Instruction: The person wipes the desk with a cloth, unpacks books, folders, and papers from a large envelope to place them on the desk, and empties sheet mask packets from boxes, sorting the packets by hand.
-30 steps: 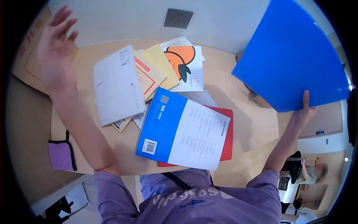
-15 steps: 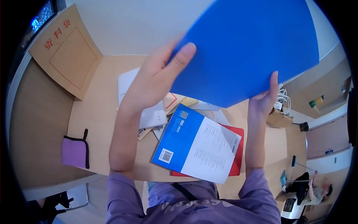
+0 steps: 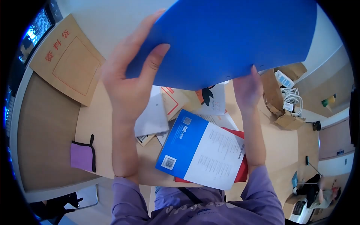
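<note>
A large blue folder (image 3: 232,37) is raised above the table at the top of the head view. My left hand (image 3: 129,71) grips its left side, thumb on the near face and fingers behind. At the lower edge, my right hand (image 3: 248,88) holds the folder, with most of its fingers hidden. Below, a blue-and-white book (image 3: 200,150) with a barcode lies over a red item (image 3: 242,170) near the table's front edge. Behind the book are a white booklet (image 3: 152,118) and a white cover with an orange fruit picture (image 3: 213,101), among other papers.
A brown document envelope (image 3: 69,63) with red characters leans at the left. A purple pouch (image 3: 82,156) with black trim lies on the table's left side. At the right, a cardboard box (image 3: 270,90) holds white cables (image 3: 292,99). A person (image 3: 322,195) is in the far lower right.
Both hands have shifted left with the blue folder, which has tilted so its lower edge runs flatter. The view has moved, showing more of the cardboard box and the fruit-picture cover.
</note>
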`<state>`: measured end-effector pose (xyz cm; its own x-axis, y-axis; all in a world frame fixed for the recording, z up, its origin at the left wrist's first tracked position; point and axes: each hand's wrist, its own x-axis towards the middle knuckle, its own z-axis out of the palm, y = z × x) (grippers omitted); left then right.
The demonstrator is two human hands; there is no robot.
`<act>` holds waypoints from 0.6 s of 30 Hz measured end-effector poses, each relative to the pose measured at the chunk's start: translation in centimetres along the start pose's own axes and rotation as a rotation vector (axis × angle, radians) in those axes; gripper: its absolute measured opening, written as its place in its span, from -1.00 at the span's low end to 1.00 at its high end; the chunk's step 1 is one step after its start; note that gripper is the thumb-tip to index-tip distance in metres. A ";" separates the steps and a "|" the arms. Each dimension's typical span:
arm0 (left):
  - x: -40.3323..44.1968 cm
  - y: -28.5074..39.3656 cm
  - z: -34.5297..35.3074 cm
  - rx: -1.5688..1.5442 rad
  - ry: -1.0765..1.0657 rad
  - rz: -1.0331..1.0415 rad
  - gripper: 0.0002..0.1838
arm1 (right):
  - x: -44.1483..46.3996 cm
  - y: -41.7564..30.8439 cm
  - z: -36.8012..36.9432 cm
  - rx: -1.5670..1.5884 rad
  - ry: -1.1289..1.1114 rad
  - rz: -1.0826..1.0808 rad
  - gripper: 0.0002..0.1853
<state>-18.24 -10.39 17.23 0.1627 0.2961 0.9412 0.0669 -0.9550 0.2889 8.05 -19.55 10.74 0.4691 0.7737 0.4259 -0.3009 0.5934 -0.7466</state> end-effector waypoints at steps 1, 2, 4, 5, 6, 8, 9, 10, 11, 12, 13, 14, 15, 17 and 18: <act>0.1 -0.1 0.6 0.084 -0.016 0.057 -0.51 | 0.2 0.1 -1.0 0.070 0.005 0.043 -0.42; 0.2 -0.1 1.0 0.172 -0.028 0.116 -0.52 | 0.5 0.3 -1.8 0.142 0.005 0.085 -0.42; 0.3 0.3 1.3 0.283 -0.059 0.155 -0.48 | 0.8 0.0 -2.0 0.178 0.013 0.146 -0.41; 0.3 0.7 1.5 0.338 -0.058 0.154 -0.46 | 0.9 -0.2 -2.1 0.196 0.018 0.172 -0.41; 0.4 1.0 1.7 0.392 -0.056 0.154 -0.44 | 1.0 -0.4 -1.8 0.174 0.020 0.154 -0.40; 0.3 1.0 2.1 0.449 0.015 0.142 -0.48 | 1.0 -0.2 -0.8 0.132 0.021 0.124 -0.39; 0.3 1.0 2.1 0.481 0.049 0.134 -0.50 | 1.1 -0.1 -0.7 0.075 0.017 0.156 -0.38; 0.3 1.3 2.1 0.500 0.063 0.107 -0.50 | 1.1 0.1 -0.8 0.019 0.014 0.190 -0.38; 0.4 1.6 2.0 0.517 0.076 0.078 -0.49 | 1.1 0.3 -0.8 -0.038 0.013 0.224 -0.37; 0.4 1.9 2.0 0.534 0.090 0.050 -0.49 | 1.0 0.7 -0.8 -0.072 0.001 0.225 -0.40; 0.3 2.1 2.0 0.506 0.098 0.039 -0.49 | 0.8 1.1 -1.0 -0.108 -0.009 0.228 -0.42; 0.3 2.2 2.0 0.478 0.107 0.028 -0.48 | 0.7 1.4 -0.9 -0.145 -0.019 0.228 -0.44; 0.2 2.3 2.1 0.448 0.116 0.018 -0.48 | 0.6 1.4 -0.7 -0.141 -0.009 0.195 -0.45; -0.2 2.3 2.3 0.400 0.103 0.059 -0.47 | 0.4 1.5 -0.4 -0.134 0.008 0.133 -0.47; -0.3 2.3 2.4 0.378 0.097 0.077 -0.46 | 0.4 1.6 -0.5 -0.095 0.017 0.138 -0.46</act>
<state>-15.79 -12.67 17.17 0.0892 0.2038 0.9749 0.4183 -0.8960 0.1490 8.18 -18.40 9.53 0.4433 0.8417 0.3081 -0.2834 0.4577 -0.8427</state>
